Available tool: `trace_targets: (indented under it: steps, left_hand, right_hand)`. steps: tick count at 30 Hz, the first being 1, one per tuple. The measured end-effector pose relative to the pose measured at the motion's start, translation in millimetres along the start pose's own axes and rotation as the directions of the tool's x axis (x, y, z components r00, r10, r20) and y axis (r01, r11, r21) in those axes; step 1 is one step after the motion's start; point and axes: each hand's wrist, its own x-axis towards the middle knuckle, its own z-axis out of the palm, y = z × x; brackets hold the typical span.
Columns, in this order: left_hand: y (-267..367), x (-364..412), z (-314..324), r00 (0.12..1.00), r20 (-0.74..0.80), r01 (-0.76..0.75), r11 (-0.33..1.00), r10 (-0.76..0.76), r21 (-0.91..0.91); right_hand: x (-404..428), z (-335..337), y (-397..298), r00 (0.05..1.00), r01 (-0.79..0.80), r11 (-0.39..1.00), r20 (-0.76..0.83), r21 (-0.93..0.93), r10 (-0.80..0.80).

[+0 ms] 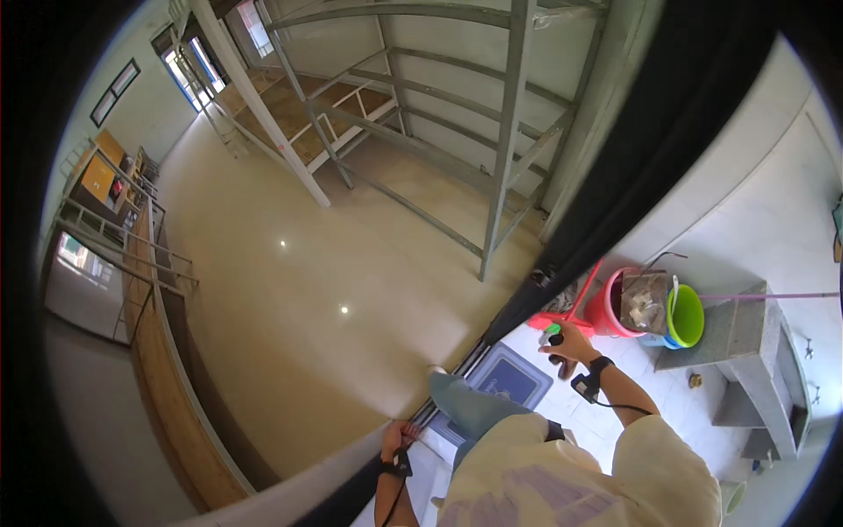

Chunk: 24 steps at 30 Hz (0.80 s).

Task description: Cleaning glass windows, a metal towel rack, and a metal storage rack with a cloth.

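My right hand (574, 348) is curled around a small object with green and dark parts (553, 331), held above the white tiled floor. What that object is cannot be made out. Just below the fingers shows a brown item (562, 366), partly hidden by the hand. My left hand (398, 437) grips the edge of the door frame (415, 419) low at my left side. One leg in blue jeans (477, 407) crosses the threshold, over a blue-grey doormat (512, 377) that bears writing. Dark devices are strapped to both wrists.
Beyond my right hand stand a red dustpan (571, 321), a pink bucket (602, 306) and a green bucket (688, 316). A stone sink counter (744, 336) is at the right. Metal bunk frames (507, 145) stand on the beige floor (296, 277), and a wooden-slatted bed (164, 369) lines the left.
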Motion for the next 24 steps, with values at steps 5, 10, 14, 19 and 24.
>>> trace_targets:
  steps: [5,10,14,19,24]
  left_hand:
    - [124,36,30,0.994,0.028,0.098,0.957,-0.110,0.271]
    - [199,77,-3,0.913,0.359,-0.180,0.981,0.192,-0.067]
    - [254,107,61,0.930,0.360,-0.044,0.954,-0.070,0.298]
    - [300,104,227,0.710,0.704,-0.582,0.552,-0.014,0.597]
    - [316,35,360,0.174,0.982,-0.976,-0.123,0.066,0.181]
  right_hand:
    - [38,21,-84,0.962,-0.239,0.967,-0.115,0.089,0.249]
    - [38,40,-132,0.900,-0.299,0.942,-0.283,0.152,0.331]
    - [38,40,-132,0.882,-0.363,0.913,-0.249,0.185,0.401]
    - [44,49,-144,0.779,-0.457,0.857,-0.359,0.238,0.515]
    - [36,38,-155,0.749,-0.490,0.852,-0.412,0.184,0.519]
